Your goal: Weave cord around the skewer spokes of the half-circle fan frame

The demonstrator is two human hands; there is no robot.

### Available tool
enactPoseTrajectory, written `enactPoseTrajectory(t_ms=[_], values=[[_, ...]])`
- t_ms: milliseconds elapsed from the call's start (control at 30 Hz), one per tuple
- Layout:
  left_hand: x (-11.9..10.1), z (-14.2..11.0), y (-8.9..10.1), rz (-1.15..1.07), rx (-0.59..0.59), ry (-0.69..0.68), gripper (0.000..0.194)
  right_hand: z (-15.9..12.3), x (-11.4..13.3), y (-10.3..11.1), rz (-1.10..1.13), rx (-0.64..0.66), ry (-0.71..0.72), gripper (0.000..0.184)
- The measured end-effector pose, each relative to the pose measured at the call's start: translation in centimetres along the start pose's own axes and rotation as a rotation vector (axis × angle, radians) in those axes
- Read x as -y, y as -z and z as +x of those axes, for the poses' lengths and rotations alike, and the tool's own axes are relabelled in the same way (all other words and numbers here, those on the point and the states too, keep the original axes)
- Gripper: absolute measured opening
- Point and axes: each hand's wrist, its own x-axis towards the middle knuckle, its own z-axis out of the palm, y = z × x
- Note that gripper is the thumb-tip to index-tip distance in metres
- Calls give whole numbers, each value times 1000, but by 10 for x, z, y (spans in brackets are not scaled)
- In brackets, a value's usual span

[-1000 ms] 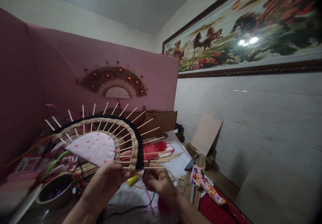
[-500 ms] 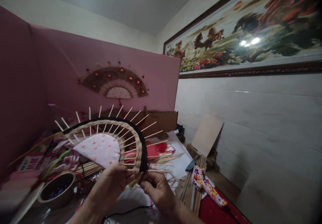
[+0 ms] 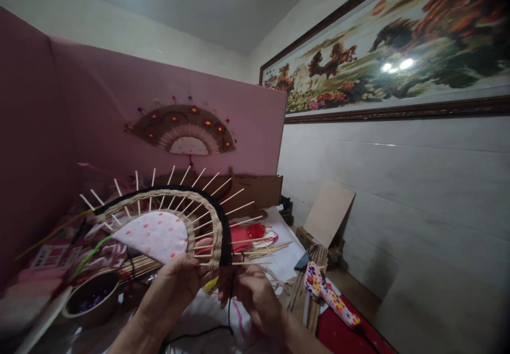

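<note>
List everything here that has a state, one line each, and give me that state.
Held fan, tilted, partly woven, stick ends bare
Left hand, gripping the held fan's lower edge
Right hand, fingers curled at its right end, exact grip unclear
Black cord, slack, hanging below the right hand
Hanging fan, up on the pink panel
Bowl, uncovered, holding small dark things
Board, propped at a slant

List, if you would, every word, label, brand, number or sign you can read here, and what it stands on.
Legible text: none.
Red-and-white printed item, left: characters too blurred to read.
Framed horse picture, upper left corner: small dark marks, too small to read.
</note>
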Motion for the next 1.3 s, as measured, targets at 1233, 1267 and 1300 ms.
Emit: enactPoseTrajectory(t_ms=[1233, 1267, 1300], values=[[7, 1, 4, 42, -37, 11, 21, -1, 13, 5, 114, -290, -153, 26], [7, 0, 3, 47, -43, 2, 21, -2, 13, 5, 112, -280, -152, 26], [6, 0, 2, 48, -42, 1, 21, -2, 13, 5, 109, -269, -150, 25]])
